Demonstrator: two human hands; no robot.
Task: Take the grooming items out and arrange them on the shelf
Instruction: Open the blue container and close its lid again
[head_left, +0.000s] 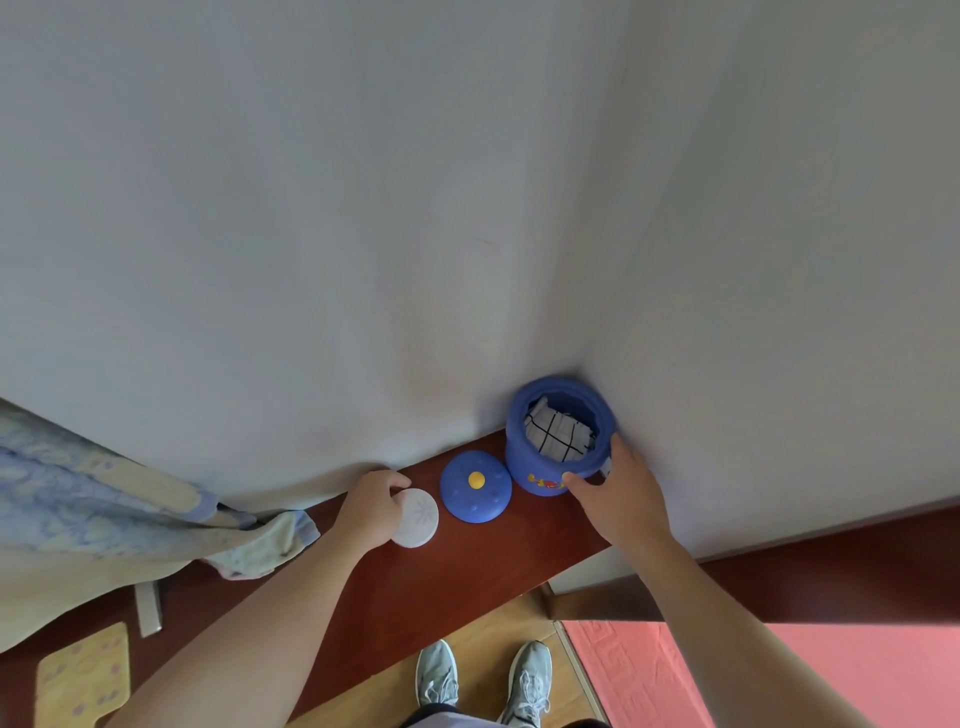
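A blue round container (540, 467) stands open on the dark red wooden shelf (415, 587), tucked into the wall corner. A white cloth with a black grid pattern (558, 434) fills its inside. My right hand (618, 499) grips the container's near side, thumb on the front, fingers round the right. The container's blue lid (475, 486), with a yellow knob, lies on the shelf just left of it. Further left, my left hand (371, 512) holds a flat white round item (418, 519) with a snowflake mark, which lies on the shelf.
A blue and cream patterned cloth (130, 514) hangs over the shelf's left part. White walls rise right behind the shelf. Below lie wooden floor (483, 639), a pink mat (753, 670) at right, and my two grey shoes (483, 680).
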